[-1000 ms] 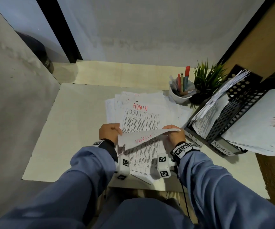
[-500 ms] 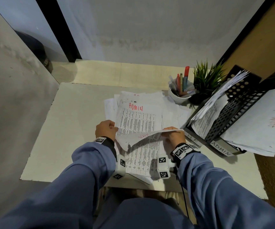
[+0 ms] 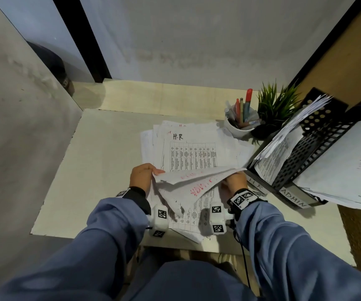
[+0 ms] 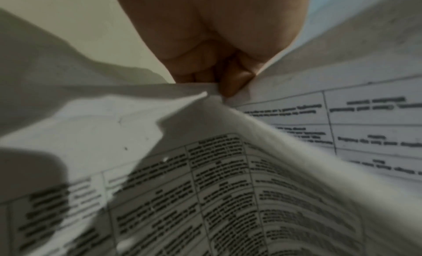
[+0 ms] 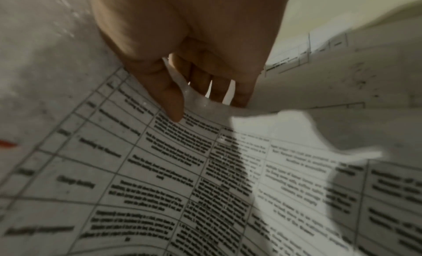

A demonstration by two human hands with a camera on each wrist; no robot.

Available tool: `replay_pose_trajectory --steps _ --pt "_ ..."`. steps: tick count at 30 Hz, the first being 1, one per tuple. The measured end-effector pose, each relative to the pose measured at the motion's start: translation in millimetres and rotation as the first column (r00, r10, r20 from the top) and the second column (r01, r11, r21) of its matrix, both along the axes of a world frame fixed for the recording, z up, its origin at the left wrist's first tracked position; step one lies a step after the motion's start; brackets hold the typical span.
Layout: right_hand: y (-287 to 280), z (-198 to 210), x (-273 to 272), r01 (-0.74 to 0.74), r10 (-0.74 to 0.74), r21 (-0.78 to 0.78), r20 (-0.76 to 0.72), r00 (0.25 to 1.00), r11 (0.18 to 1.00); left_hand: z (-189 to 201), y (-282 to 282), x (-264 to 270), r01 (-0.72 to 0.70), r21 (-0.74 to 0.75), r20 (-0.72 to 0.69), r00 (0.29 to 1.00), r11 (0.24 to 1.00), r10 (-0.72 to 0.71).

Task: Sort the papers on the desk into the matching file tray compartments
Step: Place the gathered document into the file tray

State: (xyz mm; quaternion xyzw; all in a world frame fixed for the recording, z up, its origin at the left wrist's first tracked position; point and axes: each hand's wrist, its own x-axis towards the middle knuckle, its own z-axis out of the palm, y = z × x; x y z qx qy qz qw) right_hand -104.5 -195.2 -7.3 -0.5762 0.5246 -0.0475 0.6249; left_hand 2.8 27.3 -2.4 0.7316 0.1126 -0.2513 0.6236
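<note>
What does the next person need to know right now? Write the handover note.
Left hand: pinches the left edge of the lifted ADMIN sheets.
Right hand: grips their right edge, fingers curled under.
Both hold them above the desk pile, whose top sheet reads H.R.
File tray, at right: HR and ADMIN compartments each already hold papers.
Left to do: put the held sheets in ADMIN, then sort the rest of the pile by heading.

a pale desk stands against a grey wall, a wooden panel at right, dim light.
</note>
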Motion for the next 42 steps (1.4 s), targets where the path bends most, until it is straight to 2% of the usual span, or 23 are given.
replay_pose_trajectory --steps 2,4,6,7,9,12,13,15,18,22,23,25,28,30,32,34,36,38,39,40,42 --pt "4 14 0 0.064 -0.065 0.025 0.043 0.997 0.998 4 -3 -2 0.010 -0.034 -0.037 0.999 0.999 -0.011" --pt "7 24 2 0.168 -0.205 0.199 0.184 0.961 0.965 14 -6 -4 -0.006 -0.116 -0.093 0.996 0.993 -0.005" --pt "9 34 5 0.198 -0.286 0.326 0.250 0.925 0.925 30 -12 -8 0.060 -0.220 -0.157 0.983 0.974 -0.096" --pt "11 40 6 0.182 -0.291 0.350 0.291 0.911 0.919 40 -16 -11 0.139 -0.239 -0.124 0.977 0.961 -0.172" --pt "11 61 10 0.154 -0.255 0.284 0.365 0.895 0.946 59 -25 -15 0.263 -0.201 0.006 0.963 0.943 -0.268" --pt "10 93 14 0.113 -0.135 0.074 0.476 0.869 0.991 82 -34 -13 0.252 -0.110 0.228 0.948 0.961 -0.222" --pt "8 105 13 0.109 -0.093 -0.003 0.499 0.862 0.994 86 -35 -11 0.241 -0.053 0.315 0.925 0.969 -0.213" --pt "5 123 11 0.085 0.000 -0.127 0.554 0.832 0.988 94 -37 -6 0.202 -0.033 0.423 0.890 0.979 -0.170" --pt "8 130 5 0.093 0.048 -0.214 0.572 0.819 0.973 97 -39 -9 0.232 -0.041 0.466 0.865 0.972 -0.187" --pt "20 106 -5 0.038 0.050 -0.228 0.365 0.930 0.973 76 -38 -21 0.291 0.132 0.329 0.889 0.947 -0.319" --pt "19 101 -8 0.043 0.033 -0.214 0.340 0.940 0.976 75 -40 -23 0.315 0.170 0.305 0.884 0.934 -0.354" --pt "12 104 -11 0.066 0.016 -0.230 0.339 0.941 0.971 84 -48 -21 0.382 0.153 0.274 0.870 0.911 -0.411" --pt "-15 129 -16 0.119 0.024 -0.319 0.410 0.912 0.940 121 -68 -14 0.486 0.201 0.388 0.758 0.851 -0.524" --pt "-38 155 -26 0.176 0.032 -0.365 0.498 0.867 0.914 150 -87 -14 0.523 0.227 0.479 0.675 0.822 -0.561" --pt "-63 176 -43 0.276 -0.026 -0.338 0.589 0.807 0.900 176 -110 -23 0.561 0.218 0.550 0.605 0.799 -0.575" --pt "-85 187 -69 0.406 -0.119 -0.348 0.619 0.777 0.845 193 -134 -37 0.599 0.211 0.611 0.536 0.773 -0.582" --pt "-107 186 -99 0.530 -0.231 -0.475 0.553 0.801 0.703 202 -158 -54 0.627 0.193 0.669 0.479 0.755 -0.568" --pt "-128 176 -126 0.527 -0.391 -0.618 0.354 0.849 0.583 207 -182 -71 0.653 0.197 0.733 0.397 0.731 -0.553" --pt "-137 169 -138 0.474 -0.465 -0.646 0.201 0.862 0.599 208 -193 -79 0.663 0.216 0.755 0.352 0.717 -0.553" --pt "-143 161 -147 0.408 -0.494 -0.623 0.040 0.869 0.667 208 -205 -86 0.664 0.242 0.763 0.321 0.707 -0.562" --pt "-149 146 -158 0.306 -0.439 -0.499 -0.172 0.882 0.811 208 -225 -100 0.673 0.283 0.753 0.284 0.683 -0.593"
